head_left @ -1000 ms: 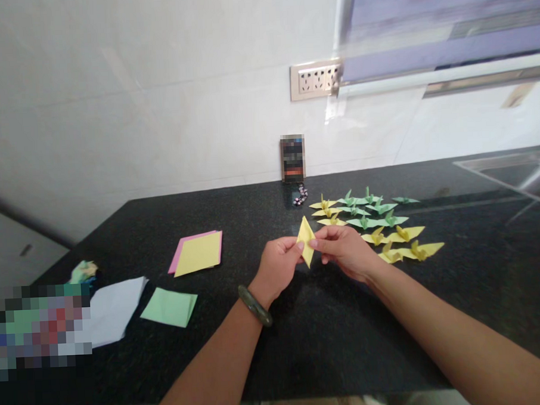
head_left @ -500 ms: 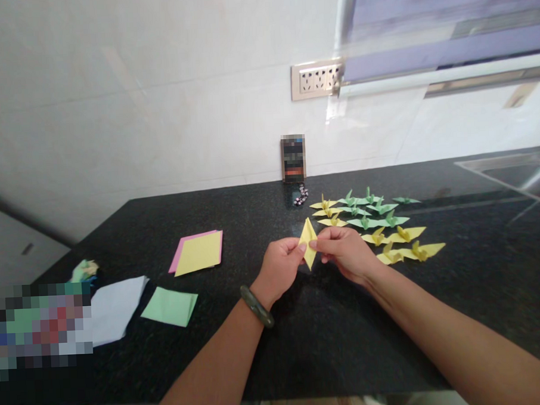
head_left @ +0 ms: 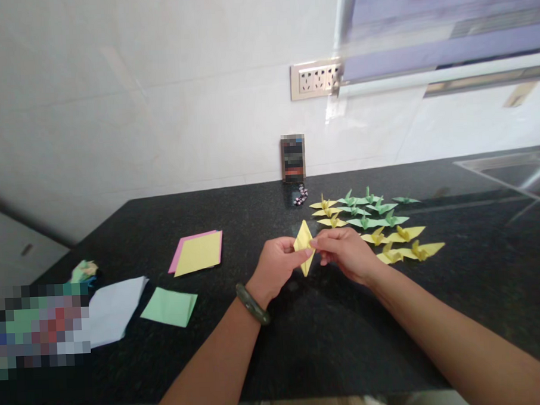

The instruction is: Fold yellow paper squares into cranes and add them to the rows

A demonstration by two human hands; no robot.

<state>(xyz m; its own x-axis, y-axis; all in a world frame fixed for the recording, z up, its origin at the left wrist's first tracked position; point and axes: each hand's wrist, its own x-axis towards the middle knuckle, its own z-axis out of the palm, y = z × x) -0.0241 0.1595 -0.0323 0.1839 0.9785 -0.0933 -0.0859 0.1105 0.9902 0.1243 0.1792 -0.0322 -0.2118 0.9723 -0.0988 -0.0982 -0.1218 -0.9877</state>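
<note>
Both of my hands pinch one folded yellow paper [head_left: 304, 240], a narrow diamond shape held upright just above the black counter [head_left: 347, 336]. My left hand [head_left: 277, 268], with a dark bangle on its wrist, grips the paper's left side. My right hand [head_left: 346, 254] grips its right side with thumb and fingers closed. Just behind and to the right lie several finished paper cranes [head_left: 378, 227], yellow and green, in rows on the counter.
A yellow sheet on a pink sheet [head_left: 198, 252], a green sheet [head_left: 169, 306] and a pale blue sheet [head_left: 113, 308] lie to the left. A crumpled paper [head_left: 82, 270] sits far left. A small dark box [head_left: 292, 158] stands against the wall; a sink rim [head_left: 510, 171] is at right.
The yellow paper has tilted slightly and moved a little left between my fingers. My left thumb now lies further across it. Nothing else has shifted.
</note>
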